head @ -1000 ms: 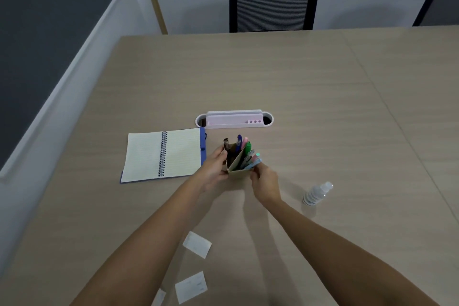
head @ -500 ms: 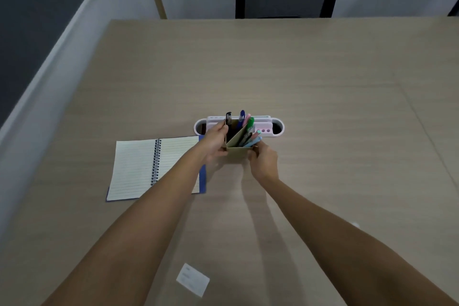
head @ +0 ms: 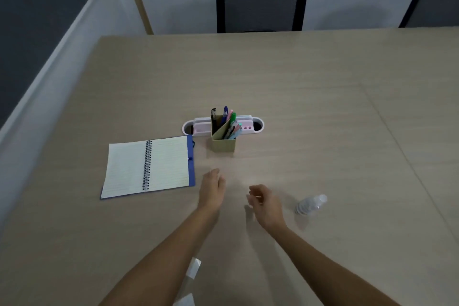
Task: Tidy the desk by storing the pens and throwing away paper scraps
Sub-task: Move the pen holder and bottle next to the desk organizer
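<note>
Both hands are off everything: the left hand (head: 211, 189) hovers flat with fingers loosely spread, the right hand (head: 266, 202) beside it with fingers slackly curled, neither gripping anything. Beyond them the tan cardboard pen holder (head: 223, 143) stands upright on the pale wood worktop (head: 323, 112), stuffed with coloured pens (head: 229, 122), just in front of a pink plastic desk organiser (head: 248, 125). White paper scraps (head: 193, 267) lie near the left forearm. An open spiral notebook (head: 149, 166) sits left; a clear plastic bottle (head: 310, 204) lies right.
</note>
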`<control>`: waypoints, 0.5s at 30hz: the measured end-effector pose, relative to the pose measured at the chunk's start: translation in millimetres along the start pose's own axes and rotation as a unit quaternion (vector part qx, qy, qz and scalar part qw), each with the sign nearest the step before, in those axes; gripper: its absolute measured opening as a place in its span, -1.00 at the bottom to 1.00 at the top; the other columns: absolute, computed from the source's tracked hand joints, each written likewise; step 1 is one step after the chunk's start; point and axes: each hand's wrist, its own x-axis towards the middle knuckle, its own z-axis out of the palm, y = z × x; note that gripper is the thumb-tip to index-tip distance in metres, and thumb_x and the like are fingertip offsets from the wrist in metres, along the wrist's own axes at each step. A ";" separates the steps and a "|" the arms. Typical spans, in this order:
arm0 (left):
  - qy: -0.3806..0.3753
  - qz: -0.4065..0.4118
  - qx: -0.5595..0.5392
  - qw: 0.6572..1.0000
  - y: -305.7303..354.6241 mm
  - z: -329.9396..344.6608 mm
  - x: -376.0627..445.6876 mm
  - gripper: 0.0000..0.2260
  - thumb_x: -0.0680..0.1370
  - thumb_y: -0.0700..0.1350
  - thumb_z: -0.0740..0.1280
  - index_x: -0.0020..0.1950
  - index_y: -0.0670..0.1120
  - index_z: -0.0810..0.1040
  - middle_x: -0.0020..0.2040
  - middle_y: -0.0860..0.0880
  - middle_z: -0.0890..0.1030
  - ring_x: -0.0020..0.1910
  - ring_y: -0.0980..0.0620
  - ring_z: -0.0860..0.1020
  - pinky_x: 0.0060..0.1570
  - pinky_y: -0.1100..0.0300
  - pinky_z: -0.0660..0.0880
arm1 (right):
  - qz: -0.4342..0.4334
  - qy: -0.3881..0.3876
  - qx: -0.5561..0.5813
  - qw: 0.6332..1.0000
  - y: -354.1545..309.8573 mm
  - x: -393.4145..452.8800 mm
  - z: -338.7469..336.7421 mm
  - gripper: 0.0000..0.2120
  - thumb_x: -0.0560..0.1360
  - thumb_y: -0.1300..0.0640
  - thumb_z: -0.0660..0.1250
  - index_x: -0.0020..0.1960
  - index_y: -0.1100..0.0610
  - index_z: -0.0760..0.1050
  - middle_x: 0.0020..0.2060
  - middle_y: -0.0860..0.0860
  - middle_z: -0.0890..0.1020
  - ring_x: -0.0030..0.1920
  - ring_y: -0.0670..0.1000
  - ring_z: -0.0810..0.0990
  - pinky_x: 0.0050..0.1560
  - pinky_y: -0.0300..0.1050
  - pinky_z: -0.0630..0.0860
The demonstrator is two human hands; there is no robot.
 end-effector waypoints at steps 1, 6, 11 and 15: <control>-0.016 0.028 0.047 0.998 -14.0 8.3 -8.4 -0.62 0.62 -0.12 0.14 0.42 -0.20 0.34 0.45 -0.16 0.34 0.45 -0.11 0.30 0.44 0.13 0.21 | 0.010 0.007 0.001 1.000 13.4 -14.8 -4.2 -0.85 0.48 0.21 0.34 0.04 0.13 0.59 -0.18 -0.02 0.67 -0.21 -0.17 0.62 -0.13 -0.50 0.52; -0.016 0.150 0.272 0.951 -55.8 28.3 -23.8 -0.49 0.61 0.05 -0.01 0.54 -0.08 0.07 0.59 -0.10 0.04 0.58 -0.08 -0.04 0.53 0.01 -0.08 | 0.159 0.068 0.150 0.973 64.4 -53.3 -24.7 -0.95 0.46 0.34 0.30 -0.10 0.31 0.54 -0.38 0.24 0.64 -0.42 0.12 0.59 -0.29 0.06 0.63; 0.069 0.165 0.335 0.925 -66.2 42.8 -26.6 -0.47 0.58 0.13 0.00 0.53 -0.04 0.12 0.57 -0.08 0.17 0.56 -0.07 0.09 0.53 -0.06 0.04 | 0.182 0.181 0.191 0.947 67.3 -48.0 -51.5 -0.66 0.45 0.21 0.39 0.08 0.13 0.27 -0.38 0.16 0.64 -0.48 0.15 0.59 -0.48 -0.05 0.57; 0.087 0.161 0.330 0.926 -65.5 47.8 -24.3 -0.48 0.57 0.11 0.11 0.50 -0.03 0.19 0.54 -0.08 0.24 0.55 -0.07 0.15 0.51 -0.07 0.11 | 0.123 0.197 0.096 0.968 59.6 -16.5 -61.8 -0.61 0.44 0.08 0.40 0.18 0.11 0.32 -0.28 -0.05 0.54 -0.22 0.07 0.56 -0.13 -0.11 0.48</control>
